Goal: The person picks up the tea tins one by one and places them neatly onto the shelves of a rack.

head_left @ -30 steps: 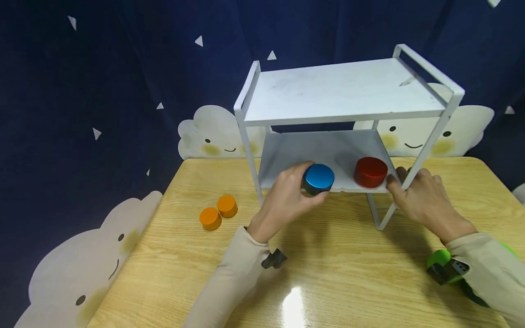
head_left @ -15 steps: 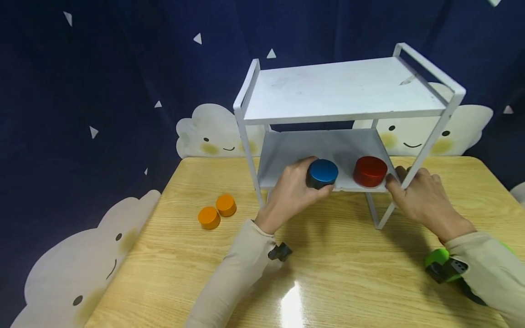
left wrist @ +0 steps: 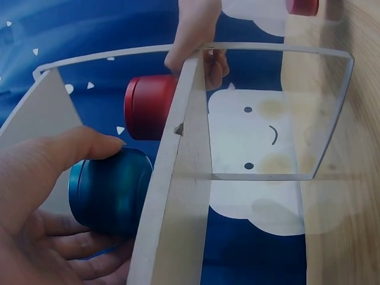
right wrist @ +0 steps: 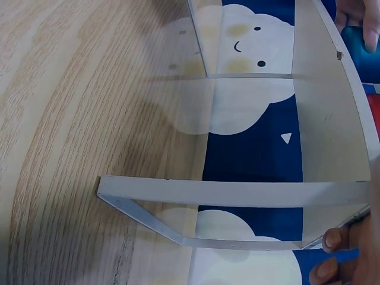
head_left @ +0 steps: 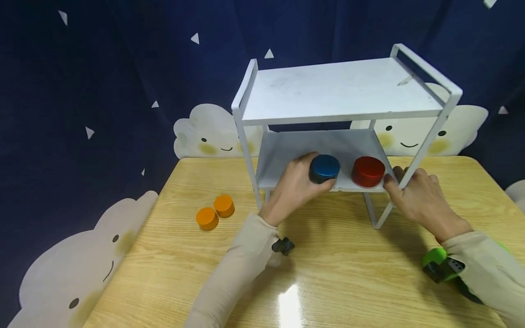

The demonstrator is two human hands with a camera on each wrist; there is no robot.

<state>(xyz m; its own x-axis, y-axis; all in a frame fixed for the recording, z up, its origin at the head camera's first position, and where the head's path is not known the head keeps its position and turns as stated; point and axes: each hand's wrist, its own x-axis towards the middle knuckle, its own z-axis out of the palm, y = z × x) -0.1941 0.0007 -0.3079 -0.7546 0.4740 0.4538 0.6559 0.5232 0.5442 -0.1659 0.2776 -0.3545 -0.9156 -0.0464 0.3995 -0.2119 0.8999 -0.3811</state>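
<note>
My left hand holds a round metallic blue tin at the front edge of the lower shelf. In the left wrist view, the thumb lies along one side of the blue tin and the fingers along the other. Whether its base touches the shelf board I cannot tell. To its right, a red tin stands upright on that shelf. My right hand grips the white two-tier rack at its front right post, with the thumb near the red tin. Its fingers show at the rack in the right wrist view.
Two orange cylinders stand close together on the wooden table, left of the rack. A green and black object lies partly under the right sleeve. Another red object appears at the top of the left wrist view.
My left hand has carried the blue tin slightly rightward and deeper over the lower shelf, nearer the red tin. The right hand keeps its grip on the rack.
</note>
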